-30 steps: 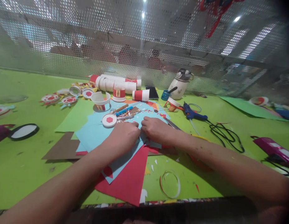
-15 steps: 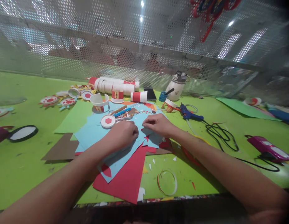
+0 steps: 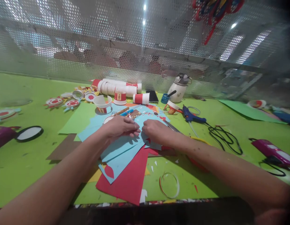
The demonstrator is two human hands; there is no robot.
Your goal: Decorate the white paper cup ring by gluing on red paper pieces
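My left hand (image 3: 122, 126) is over the light blue paper (image 3: 121, 151), palm turned partly inward, its fingers loosely curved and a little apart. Nothing shows clearly between them. Close beside it, my right hand (image 3: 155, 131) has its fingers curled together; whatever they pinch, if anything, is hidden. A red leaf-shaped paper piece (image 3: 109, 171) lies on the blue sheet's near corner. Red paper (image 3: 128, 178) sticks out underneath. Behind my left hand, a white disc (image 3: 108, 119) is partly covered, near a blue pen (image 3: 126, 112).
Paper cups (image 3: 120, 98) and decorated discs (image 3: 54, 102) stand at the back. To the right are a blue glue gun (image 3: 193, 116) with a black cord, a white bottle (image 3: 178, 89) and a purple device (image 3: 272, 152). A ring of thin strips (image 3: 169, 186) lies near the front edge.
My left hand has turned and its fingers have loosened from a closed curl. My right hand has rolled over, knuckles up, its fingers now tucked in. The view has shifted slightly.
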